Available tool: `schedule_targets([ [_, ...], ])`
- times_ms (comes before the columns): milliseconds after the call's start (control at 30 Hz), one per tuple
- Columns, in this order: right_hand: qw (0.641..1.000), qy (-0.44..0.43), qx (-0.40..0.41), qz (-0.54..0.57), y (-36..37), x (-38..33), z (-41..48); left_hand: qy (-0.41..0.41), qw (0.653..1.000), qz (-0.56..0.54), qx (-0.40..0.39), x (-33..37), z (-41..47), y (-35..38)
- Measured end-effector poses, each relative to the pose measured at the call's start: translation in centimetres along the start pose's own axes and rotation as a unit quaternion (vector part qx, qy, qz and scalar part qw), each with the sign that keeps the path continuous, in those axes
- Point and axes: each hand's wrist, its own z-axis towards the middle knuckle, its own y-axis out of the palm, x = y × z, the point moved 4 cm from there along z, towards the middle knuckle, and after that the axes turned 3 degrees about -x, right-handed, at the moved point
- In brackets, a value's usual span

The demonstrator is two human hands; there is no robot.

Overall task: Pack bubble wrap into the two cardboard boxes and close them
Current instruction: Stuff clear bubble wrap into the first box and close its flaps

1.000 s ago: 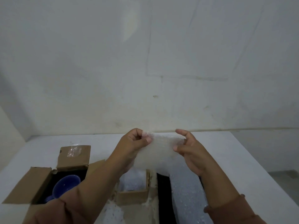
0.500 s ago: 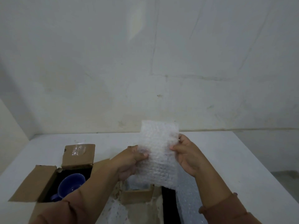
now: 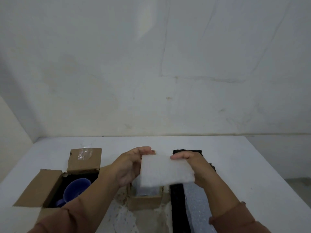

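While the fingertips [image 3: 148, 148] of the left hand [image 3: 129, 167] are curled over the top left corner of a folded piece of bubble wrap [image 3: 166, 171], the sheet is pinched at its opposite upper edge by the fingers [image 3: 178, 156] of the right hand [image 3: 193, 167]. Both hands are closed on the piece, which is held flat and slightly tilted above the table [image 3: 235, 165], well clear of its surface. The piece appears white and blurred, so its bubbles cannot be made out. Rust-coloured sleeves [image 3: 235, 219] are worn on both forearms.

Directly beneath the held piece, a small open cardboard box [image 3: 146, 201] is seen, with more bubble wrap visible inside it; most of its opening is hidden by the sheet. To the left, a larger open cardboard box [image 3: 50, 185] rests on the table with its flaps spread outward, and a strip of clear tape [image 3: 82, 153] is stuck to its far flap. A blue mug [image 3: 76, 189] lies inside this box against a dark interior, partly covered by the left forearm. To the right of the small box, a black mat [image 3: 178, 207] is laid on the table, and a long sheet of bubble wrap [image 3: 196, 209] is spread over it, running toward the near edge. A stained white wall [image 3: 151, 64] stands behind the table
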Motion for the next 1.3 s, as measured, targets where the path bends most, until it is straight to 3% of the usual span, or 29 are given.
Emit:
schedule_targets([
  [67, 1.0, -0.005, 0.004, -0.026, 0.1, 0.0, 0.2, -0.03, 0.999, -0.013, -0.001, -0.3, -0.2, -0.1],
  [233, 0.995, -0.02, 0.008, -0.096, 1.3, 0.3, 0.7, -0.09, 0.993, 0.071, 0.001, -1.2, -0.1, -0.6],
  [400, 0.994, 0.052, -0.083, 0.046, 2.1, 1.6, 1.1, -0.046, 0.991, 0.104, 0.072, -0.7, 0.3, -2.4],
  [500, 0.995, 0.045, -0.088, -0.03, 2.7, 2.4, 1.8, -0.037, 0.979, 0.175, 0.098, -0.8, 0.7, -3.3],
  [633, 0.974, 0.02, -0.035, -0.225, 3.7, 3.1, 3.3, -0.003, 0.947, 0.298, 0.123, -1.1, 0.8, -3.7],
  [700, 0.953, 0.007, -0.016, -0.304, 4.1, 3.5, 4.3, 0.055, 0.894, 0.414, 0.163, -0.9, 0.6, -3.9],
  [800, 0.916, -0.005, -0.013, -0.401, 5.1, 4.1, 5.7, 0.147, 0.752, 0.617, 0.181, -1.0, 0.4, -3.6],
  [867, 0.895, -0.013, 0.004, -0.447, 5.7, 4.1, 6.1, 0.162, 0.683, 0.696, 0.148, -1.6, 0.5, -3.4],
  [1000, 0.86, -0.046, 0.027, -0.508, 6.5, 4.4, 6.5, 0.075, 0.642, 0.761, 0.054, -2.4, 0.8, -3.7],
  [1100, 0.8, -0.065, 0.022, -0.596, 7.1, 4.7, 6.5, 0.019, 0.593, 0.805, 0.003, -2.8, 0.9, -3.9],
  [1200, 0.737, -0.098, 0.026, -0.668, 7.2, 4.9, 6.2, 0.027, 0.537, 0.843, -0.013, -3.2, 1.3, -4.2],
  [1300, 0.716, -0.098, -0.018, -0.691, 7.1, 4.6, 5.9, 0.043, 0.509, 0.86, -0.014, -3.7, 2.1, -4.6],
])
